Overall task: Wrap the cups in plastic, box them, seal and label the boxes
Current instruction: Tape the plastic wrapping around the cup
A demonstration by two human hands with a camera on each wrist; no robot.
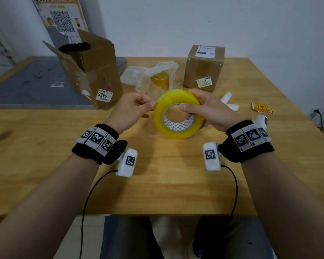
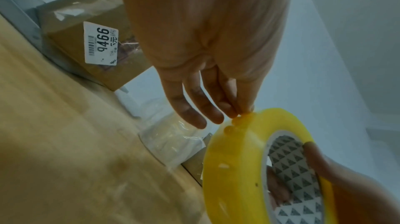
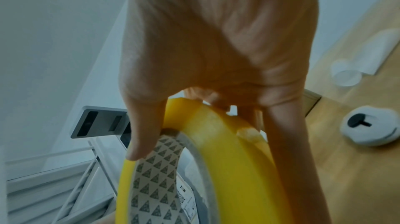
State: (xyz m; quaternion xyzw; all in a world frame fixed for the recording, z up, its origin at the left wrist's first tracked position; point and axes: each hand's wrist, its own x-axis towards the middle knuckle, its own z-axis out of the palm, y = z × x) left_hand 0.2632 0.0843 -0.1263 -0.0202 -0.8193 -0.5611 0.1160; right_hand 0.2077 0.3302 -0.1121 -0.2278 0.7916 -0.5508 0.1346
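A yellow tape roll (image 1: 178,116) with a patterned white core is held upright above the middle of the wooden table (image 1: 157,184). My right hand (image 1: 192,107) grips it, thumb (image 3: 140,138) across the core's edge and fingers over the outer rim. My left hand (image 1: 152,105) pinches the roll's outer rim (image 2: 244,114) with thumb and fingertips. An open cardboard box (image 1: 90,71) stands at the back left. At the back right stands a taped, labelled box (image 1: 204,68). Crumpled clear plastic (image 1: 163,77) wraps a yellowish cup between them.
Red and yellow stickers (image 1: 262,108) lie at the table's right edge. White label backing (image 1: 229,103) and a small white round device (image 3: 370,128) lie right of my right hand. A grey mat (image 1: 36,86) lies beyond the table on the left.
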